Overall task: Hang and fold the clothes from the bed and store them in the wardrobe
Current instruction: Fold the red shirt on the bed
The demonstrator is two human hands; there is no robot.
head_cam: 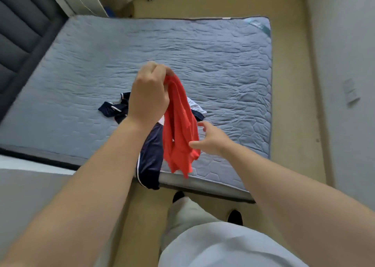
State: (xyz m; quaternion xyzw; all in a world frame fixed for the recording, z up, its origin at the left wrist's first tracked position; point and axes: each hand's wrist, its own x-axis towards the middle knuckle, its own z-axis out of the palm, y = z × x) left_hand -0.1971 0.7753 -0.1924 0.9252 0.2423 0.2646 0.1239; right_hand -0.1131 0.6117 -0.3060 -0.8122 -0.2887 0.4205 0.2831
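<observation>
Pickup step going: I'm seeing left hand (149, 96) gripping red garment (178, 128) by its top, dangling it over bed (223, 64). Right hand (212, 140) reaching for lower edge, fingers spread (holding nothing). Navy garment (150, 157) lying at bed edge. Next, I'm judging: catching hem, spreading garment out.

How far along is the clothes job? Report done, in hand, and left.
Done: nothing visible; no folded or hung garment shows, and the wardrobe is out of view. In hand: the left hand grips the red garment by its top, hanging over the mattress; the right hand reaches open toward its lower edge. Left: the navy-and-white garment lies crumpled on the mattress, one end over the edge.
</observation>
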